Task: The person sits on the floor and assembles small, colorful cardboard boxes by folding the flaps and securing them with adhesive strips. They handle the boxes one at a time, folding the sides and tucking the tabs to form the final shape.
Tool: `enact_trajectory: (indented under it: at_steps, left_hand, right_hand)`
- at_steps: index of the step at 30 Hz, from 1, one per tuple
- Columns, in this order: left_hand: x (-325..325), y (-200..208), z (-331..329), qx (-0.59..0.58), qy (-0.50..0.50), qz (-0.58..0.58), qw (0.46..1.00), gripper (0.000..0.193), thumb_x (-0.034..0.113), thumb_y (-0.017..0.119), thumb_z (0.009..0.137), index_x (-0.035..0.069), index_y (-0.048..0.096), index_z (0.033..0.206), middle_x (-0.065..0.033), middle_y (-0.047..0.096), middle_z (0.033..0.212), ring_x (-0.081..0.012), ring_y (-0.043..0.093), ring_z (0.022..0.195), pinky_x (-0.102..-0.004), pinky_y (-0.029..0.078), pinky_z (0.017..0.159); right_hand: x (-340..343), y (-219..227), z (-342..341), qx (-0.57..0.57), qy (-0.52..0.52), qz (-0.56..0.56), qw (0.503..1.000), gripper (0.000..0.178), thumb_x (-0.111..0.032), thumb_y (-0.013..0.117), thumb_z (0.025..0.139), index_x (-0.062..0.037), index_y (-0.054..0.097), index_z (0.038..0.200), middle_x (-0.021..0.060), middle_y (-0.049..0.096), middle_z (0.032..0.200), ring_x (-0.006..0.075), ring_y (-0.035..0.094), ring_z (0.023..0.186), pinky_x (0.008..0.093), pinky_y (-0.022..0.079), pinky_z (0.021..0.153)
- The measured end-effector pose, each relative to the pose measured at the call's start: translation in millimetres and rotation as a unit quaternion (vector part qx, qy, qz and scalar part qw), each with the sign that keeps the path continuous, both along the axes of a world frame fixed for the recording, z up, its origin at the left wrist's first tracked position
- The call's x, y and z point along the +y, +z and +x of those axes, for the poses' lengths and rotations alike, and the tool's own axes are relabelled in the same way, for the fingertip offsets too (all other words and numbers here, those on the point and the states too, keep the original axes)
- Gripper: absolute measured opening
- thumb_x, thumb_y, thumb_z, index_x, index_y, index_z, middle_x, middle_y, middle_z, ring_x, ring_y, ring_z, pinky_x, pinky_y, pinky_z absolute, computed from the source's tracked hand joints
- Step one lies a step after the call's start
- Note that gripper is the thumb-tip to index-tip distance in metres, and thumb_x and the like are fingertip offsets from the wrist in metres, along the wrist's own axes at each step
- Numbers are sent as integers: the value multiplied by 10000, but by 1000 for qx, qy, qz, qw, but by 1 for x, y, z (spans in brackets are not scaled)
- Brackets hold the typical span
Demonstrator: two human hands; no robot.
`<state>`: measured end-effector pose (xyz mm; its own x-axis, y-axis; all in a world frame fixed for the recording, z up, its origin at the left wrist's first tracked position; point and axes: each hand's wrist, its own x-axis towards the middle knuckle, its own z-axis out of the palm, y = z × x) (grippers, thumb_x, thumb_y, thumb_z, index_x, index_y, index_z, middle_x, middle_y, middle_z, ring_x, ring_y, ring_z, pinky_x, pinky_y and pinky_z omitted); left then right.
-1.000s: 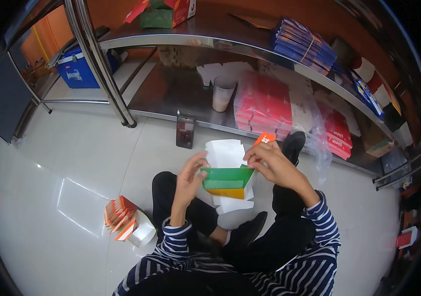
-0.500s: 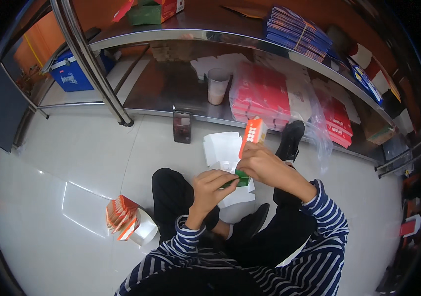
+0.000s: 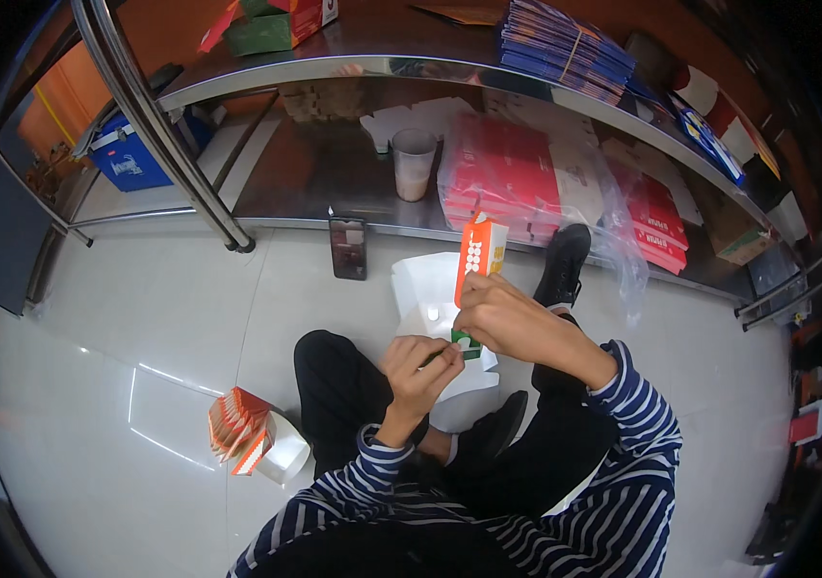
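My right hand is closed around the middle of a small folding carton, orange and white with a green lower end. The carton stands tilted in front of my legs. At its green end, the fingers of my left hand are pinched together on a green flap. Both hands meet there, and their fingers partly hide the carton. Beneath them, white unfolded cardboard lies on the floor between my feet.
By my left knee, a white tub lies beside several nested orange cartons. A phone leans against the low shelf. On that shelf stand a plastic cup and plastic-wrapped red packs. Blue packets lie above.
The carton has become more upright, and its top has shifted slightly left. My left fingers have drawn tighter at the green end, where a pale spot now shows. The view has shifted slightly.
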<state>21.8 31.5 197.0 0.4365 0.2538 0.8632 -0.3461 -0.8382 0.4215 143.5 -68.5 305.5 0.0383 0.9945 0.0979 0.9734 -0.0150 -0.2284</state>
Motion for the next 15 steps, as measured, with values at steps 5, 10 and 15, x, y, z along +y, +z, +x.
enact_trajectory:
  at_steps: [5,10,15]
  left_hand:
    - [-2,-5,3,1,-18,-14,1000,192,11,724,551,36,617,708,-46,591,724,-203,551,637,-306,410,558]
    - [-8,-8,4,4,-45,-32,998,185,-4,725,570,21,606,710,-57,592,738,-212,553,644,-310,408,557]
    - [-17,-14,6,10,-67,-38,997,168,14,722,619,19,599,734,-62,574,744,-222,539,643,-319,380,543]
  right_hand:
    - [0,-2,0,-10,-14,-30,999,94,-52,613,714,0,670,768,89,598,752,239,496,885,365,410,822]
    - [0,-4,1,-28,1,-44,999,102,-32,620,665,4,674,744,113,609,733,251,516,872,364,420,811]
    - [2,-8,1,-49,9,-93,994,120,-13,620,621,7,675,725,126,611,717,262,533,861,368,429,796]
